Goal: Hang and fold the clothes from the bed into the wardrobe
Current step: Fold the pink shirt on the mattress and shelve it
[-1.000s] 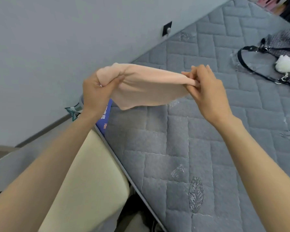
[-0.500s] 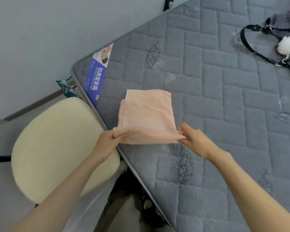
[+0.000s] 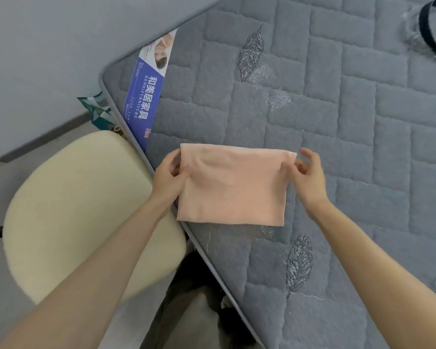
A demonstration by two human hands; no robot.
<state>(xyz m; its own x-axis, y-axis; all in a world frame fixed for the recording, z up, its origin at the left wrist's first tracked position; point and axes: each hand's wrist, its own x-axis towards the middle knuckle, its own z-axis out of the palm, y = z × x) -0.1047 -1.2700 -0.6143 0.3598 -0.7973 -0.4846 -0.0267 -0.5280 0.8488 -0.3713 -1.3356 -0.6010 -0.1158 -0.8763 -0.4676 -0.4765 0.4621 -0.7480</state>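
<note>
While the cloth (image 3: 233,185) lies flat on the bed (image 3: 350,147) near its corner, I read this as the fold step, squaring up a half-fold. Left hand (image 3: 169,176) pinches the top-left corner, fingers closed on fabric. Right hand (image 3: 308,176) is at the top-right corner, fingers loosely curled; can't tell if it grips. Next, I'd guess: one more fold, edges aligned, then wardrobe, which is out of view.

Cream round chair seat (image 3: 81,210) beside the mattress corner, blue label (image 3: 146,96) on top, black strap (image 3: 431,34) far right.
</note>
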